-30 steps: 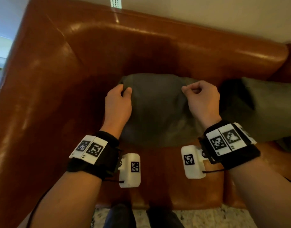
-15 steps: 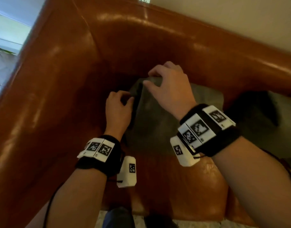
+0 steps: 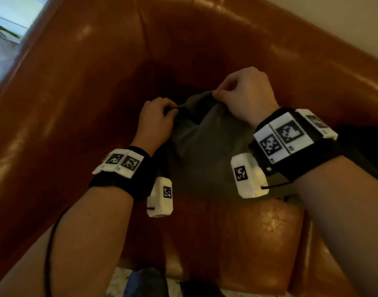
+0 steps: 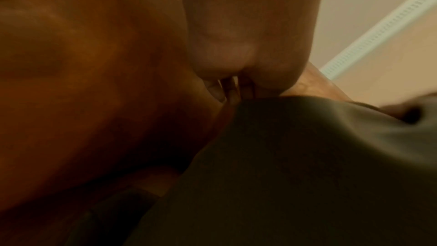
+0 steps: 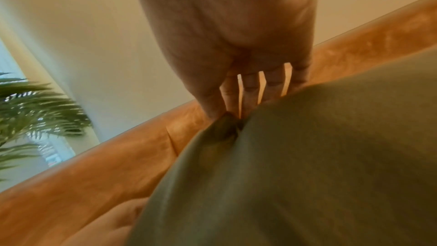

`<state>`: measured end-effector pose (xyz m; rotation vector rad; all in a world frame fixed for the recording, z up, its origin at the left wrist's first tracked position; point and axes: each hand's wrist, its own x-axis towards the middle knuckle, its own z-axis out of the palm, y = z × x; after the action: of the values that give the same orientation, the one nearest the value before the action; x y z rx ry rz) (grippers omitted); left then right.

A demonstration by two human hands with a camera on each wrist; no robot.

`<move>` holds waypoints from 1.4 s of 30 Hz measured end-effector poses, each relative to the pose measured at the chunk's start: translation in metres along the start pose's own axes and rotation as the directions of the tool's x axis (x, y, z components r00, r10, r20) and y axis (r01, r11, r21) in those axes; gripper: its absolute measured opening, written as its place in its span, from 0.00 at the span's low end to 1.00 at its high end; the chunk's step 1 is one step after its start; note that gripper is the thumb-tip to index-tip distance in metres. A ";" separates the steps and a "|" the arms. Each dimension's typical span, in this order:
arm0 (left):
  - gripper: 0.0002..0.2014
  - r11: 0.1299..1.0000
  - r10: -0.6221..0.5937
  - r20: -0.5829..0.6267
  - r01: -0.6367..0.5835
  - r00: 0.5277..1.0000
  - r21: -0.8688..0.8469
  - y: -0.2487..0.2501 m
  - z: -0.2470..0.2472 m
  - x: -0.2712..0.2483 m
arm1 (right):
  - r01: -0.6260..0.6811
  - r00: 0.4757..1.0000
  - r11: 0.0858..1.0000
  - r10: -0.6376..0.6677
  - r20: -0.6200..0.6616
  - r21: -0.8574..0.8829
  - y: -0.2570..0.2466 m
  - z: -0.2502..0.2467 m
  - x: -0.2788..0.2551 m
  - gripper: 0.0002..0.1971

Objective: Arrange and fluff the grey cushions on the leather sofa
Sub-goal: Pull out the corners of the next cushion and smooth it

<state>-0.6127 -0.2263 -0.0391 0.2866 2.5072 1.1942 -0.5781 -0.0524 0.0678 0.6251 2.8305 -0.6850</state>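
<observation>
A grey cushion [image 3: 205, 151] stands in the left corner of the brown leather sofa [image 3: 98, 93]. My left hand [image 3: 157, 120] grips the cushion's upper left edge with curled fingers. My right hand [image 3: 243, 93] pinches the cushion's top corner, bunching the fabric. In the left wrist view my left hand [image 4: 238, 89] closes on the dark cushion [image 4: 295, 166] against the sofa arm [image 4: 82, 81]. The right wrist view shows my right hand [image 5: 236, 111] holding a fold of the cushion [image 5: 295, 166] between thumb and fingers.
A second dark cushion [image 3: 363, 146] lies on the seat to the right, partly behind my right wrist. The sofa's backrest [image 3: 290, 61] and wall are behind it. A potted palm [image 5: 30, 111] stands past the sofa arm. Pale rug [image 3: 117, 284] lies below the seat's front.
The cushion was turned and pushed into the sofa's left corner. My right hand moved from the cushion's right top corner over to the left and now pinches the peak. Left hand kept its grip.
</observation>
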 end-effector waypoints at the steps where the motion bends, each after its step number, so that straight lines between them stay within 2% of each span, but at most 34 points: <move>1: 0.10 0.998 -0.032 -0.002 0.032 0.999 -0.061 -0.003 -0.001 0.000 | 0.005 1.000 1.000 -0.005 -0.009 0.023 0.004 -0.002 -0.002 0.07; 3: 0.10 0.991 -0.057 -0.013 0.055 0.998 -0.124 -0.002 -0.002 -0.001 | 0.012 0.999 0.999 -0.010 -0.042 0.046 0.008 -0.001 -0.007 0.07; 6: 0.08 0.986 -0.053 -0.111 0.034 0.992 -0.164 0.001 -0.001 -0.008 | 0.027 0.996 0.999 -0.024 -0.082 0.037 0.008 0.001 -0.009 0.07; 8: 0.12 0.994 -0.045 -0.118 0.032 0.992 -0.109 0.001 0.000 -0.012 | 0.048 0.995 0.999 -0.046 -0.085 0.021 0.007 0.001 -0.008 0.07; 11: 0.08 0.999 0.009 -0.050 -0.007 0.999 0.039 0.001 0.000 -0.013 | 0.085 0.994 0.996 -0.086 -0.061 -0.023 0.008 -0.001 -0.007 0.08; 15: 0.09 1.000 -0.012 -0.071 0.012 0.997 0.002 0.000 -0.008 -0.008 | 0.063 0.997 0.998 -0.064 -0.051 -0.010 0.014 -0.008 -0.010 0.08; 19: 0.11 0.999 -0.036 -0.158 0.034 0.987 -0.019 0.002 -0.005 -0.014 | 0.070 0.995 0.998 -0.069 -0.078 0.010 0.011 -0.004 -0.014 0.08; 21: 0.14 0.996 -0.029 -0.116 0.038 0.993 0.081 0.005 -0.002 -0.018 | 0.063 0.995 0.998 -0.061 -0.085 0.020 0.009 -0.002 -0.015 0.08; 23: 0.12 0.981 0.024 -0.036 -0.016 0.999 0.196 0.007 -0.005 -0.018 | 0.062 0.995 0.998 -0.061 -0.079 0.019 0.009 0.000 -0.015 0.08; 24: 0.10 0.981 0.037 -0.031 -0.030 0.999 0.193 0.007 -0.009 -0.016 | 0.064 0.995 0.998 -0.062 -0.076 0.021 0.009 0.000 -0.016 0.08; 27: 0.09 0.998 -0.032 -0.102 0.037 0.994 0.048 0.004 -0.020 -0.013 | 0.062 0.996 0.998 -0.060 -0.071 0.026 0.011 -0.001 -0.017 0.09; 29: 0.09 0.997 -0.068 -0.161 0.073 0.985 0.020 0.004 -0.020 -0.017 | 0.062 0.995 0.998 -0.060 -0.076 0.027 0.011 -0.001 -0.017 0.09; 32: 0.08 1.000 -0.026 -0.249 0.026 0.968 -0.001 0.018 -0.020 -0.028 | 0.049 0.995 0.997 -0.044 -0.086 0.052 0.009 -0.002 -0.017 0.10; 33: 0.08 1.000 0.007 -0.232 -0.006 0.973 0.006 0.024 -0.020 -0.031 | 0.045 0.995 0.998 -0.040 -0.087 0.052 0.010 -0.001 -0.017 0.09; 37: 0.10 0.981 0.109 0.023 -0.111 0.994 0.159 0.045 -0.013 -0.039 | 0.039 0.993 0.998 -0.033 -0.116 0.042 0.005 0.002 -0.017 0.09; 40: 0.07 0.971 0.124 0.047 -0.131 0.991 0.198 0.044 -0.012 -0.040 | 0.012 0.996 0.999 -0.009 -0.089 0.032 0.003 -0.001 -0.016 0.08; 42: 0.06 0.973 0.132 0.038 -0.137 0.990 0.186 0.039 -0.014 -0.040 | 0.039 0.996 0.999 -0.040 -0.084 -0.018 0.000 -0.004 -0.016 0.06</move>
<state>-0.5800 -0.2246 0.0087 0.5245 2.6176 0.9940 -0.5635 -0.0564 0.0753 0.6110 2.9304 -0.6556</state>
